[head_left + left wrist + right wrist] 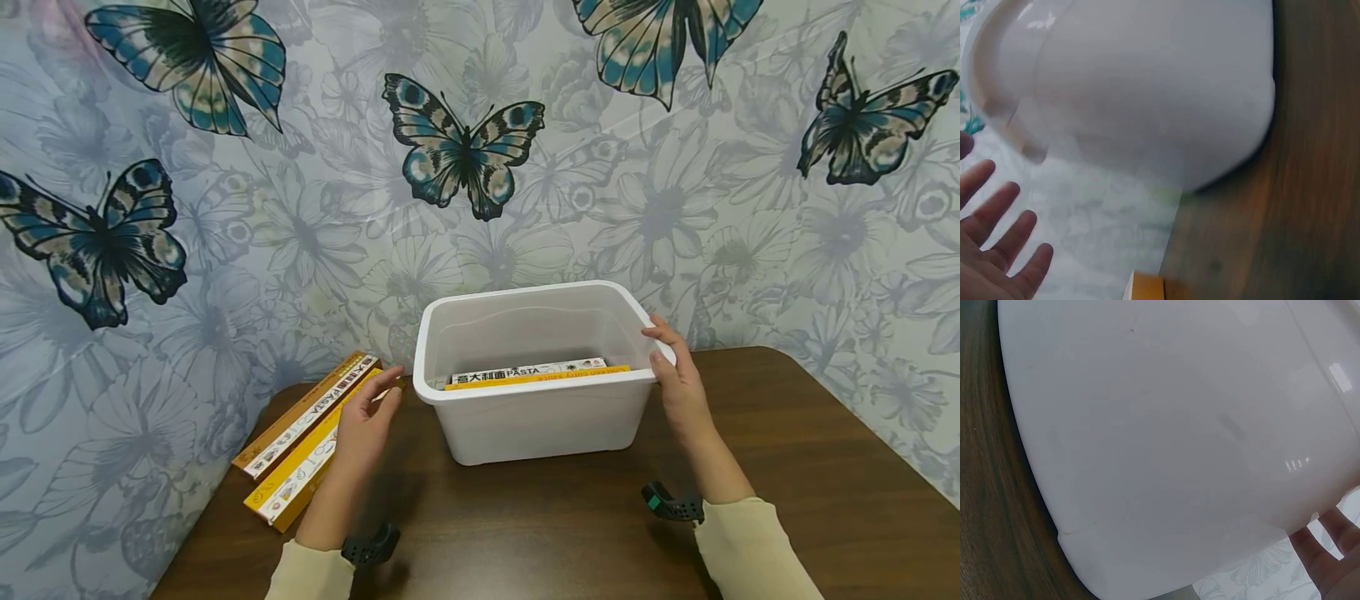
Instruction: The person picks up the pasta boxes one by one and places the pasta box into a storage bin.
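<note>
A white plastic bin point(540, 429) stands on the table, with a yellow-and-white pasta box point(525, 377) lying inside along its length. My right hand point(681, 392) grips the rim at the bin's right end, thumb on the near side; in the right wrist view its fingers point(1307, 550) reach up under the rim. My left hand point(366, 429) hovers between the bin and two long pasta boxes, holding nothing. Its fingers point(1007, 240) are spread and apart from the bin in the left wrist view. One box is yellow point(298, 473), the other brown-orange point(288, 429); they lie side by side at a slant.
The dark wooden table point(525, 533) ends at the back against a wall covering point(337, 233) printed with butterflies and flowers. The bin's back stands close to that wall. Each wrist wears a black band point(371, 546).
</note>
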`<state>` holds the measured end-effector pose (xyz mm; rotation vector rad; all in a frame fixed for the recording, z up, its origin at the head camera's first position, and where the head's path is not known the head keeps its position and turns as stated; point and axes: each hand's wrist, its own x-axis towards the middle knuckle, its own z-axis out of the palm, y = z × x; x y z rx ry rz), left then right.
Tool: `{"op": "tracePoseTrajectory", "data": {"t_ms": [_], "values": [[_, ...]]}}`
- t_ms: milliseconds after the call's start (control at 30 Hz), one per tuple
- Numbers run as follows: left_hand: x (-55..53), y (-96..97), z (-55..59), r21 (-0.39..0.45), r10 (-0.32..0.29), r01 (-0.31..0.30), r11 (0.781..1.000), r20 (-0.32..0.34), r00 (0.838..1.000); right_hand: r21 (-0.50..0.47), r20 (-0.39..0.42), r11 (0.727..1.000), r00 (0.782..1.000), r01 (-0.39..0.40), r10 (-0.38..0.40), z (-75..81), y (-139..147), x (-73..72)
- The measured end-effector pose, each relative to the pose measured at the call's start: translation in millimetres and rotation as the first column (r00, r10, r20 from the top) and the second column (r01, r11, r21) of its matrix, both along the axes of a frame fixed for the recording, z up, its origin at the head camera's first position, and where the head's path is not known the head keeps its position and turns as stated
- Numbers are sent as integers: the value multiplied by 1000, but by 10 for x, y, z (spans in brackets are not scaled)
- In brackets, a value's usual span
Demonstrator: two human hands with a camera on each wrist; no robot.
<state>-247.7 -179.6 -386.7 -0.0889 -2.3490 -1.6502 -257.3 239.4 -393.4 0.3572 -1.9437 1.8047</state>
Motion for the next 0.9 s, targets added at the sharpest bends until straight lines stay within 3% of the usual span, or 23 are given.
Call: {"op": "tracePoseTrajectory", "data": {"t_ms": [200,367,600,900], "values": [[107,-241,-124,-102,59,-52,993,64,996,-2,14,1000,1000,-4,4,-20,5,41],[176,-491,-153,-195,70,-43,980,131,989,6,13,1000,1000,-6,6,-30,7,40],[224,-903,-120,-345,75,40,938,312,947,-9,13,1000,1000,-9,9,-20,1,46],[228,-1233,-175,-424,112,70,903,389,914,-17,2,1000,1000,-16,16,1,-17,26]]}}
